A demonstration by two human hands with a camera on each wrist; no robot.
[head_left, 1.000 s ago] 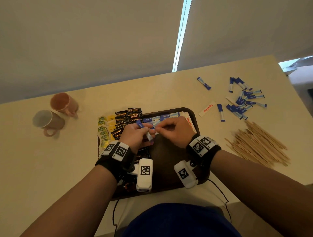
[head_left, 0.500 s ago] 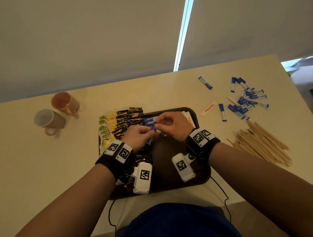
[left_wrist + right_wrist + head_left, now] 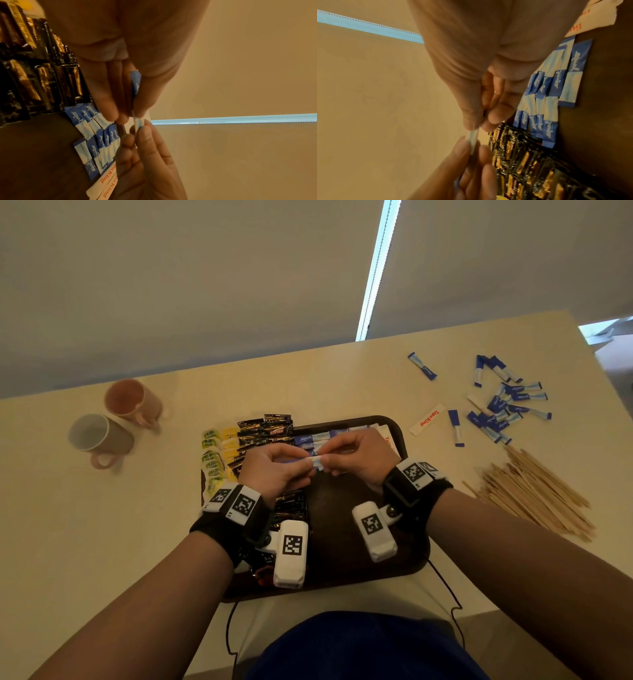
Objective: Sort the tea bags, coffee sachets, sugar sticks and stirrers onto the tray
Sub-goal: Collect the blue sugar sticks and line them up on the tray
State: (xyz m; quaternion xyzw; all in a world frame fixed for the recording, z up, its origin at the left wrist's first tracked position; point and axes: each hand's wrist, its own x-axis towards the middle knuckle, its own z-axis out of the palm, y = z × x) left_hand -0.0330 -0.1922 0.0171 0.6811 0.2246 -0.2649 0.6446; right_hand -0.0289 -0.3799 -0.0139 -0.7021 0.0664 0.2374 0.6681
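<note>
Both the left hand point(image 3: 274, 470) and right hand point(image 3: 359, 457) pinch one blue sugar stick point(image 3: 310, 461) above the tray point(image 3: 399, 440); tea bags point(image 3: 214, 453), coffee sachets point(image 3: 265, 429) placed; loose sugar sticks point(image 3: 503, 402) and stirrers point(image 3: 534, 494) remain on the worktop point(image 3: 342, 378)

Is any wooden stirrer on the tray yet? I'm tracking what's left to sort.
No: the wooden stirrers lie piled on the table, right of the tray.

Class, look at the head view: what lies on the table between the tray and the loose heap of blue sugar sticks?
In the head view: a white red-lettered sachet and one blue sugar stick.
</note>
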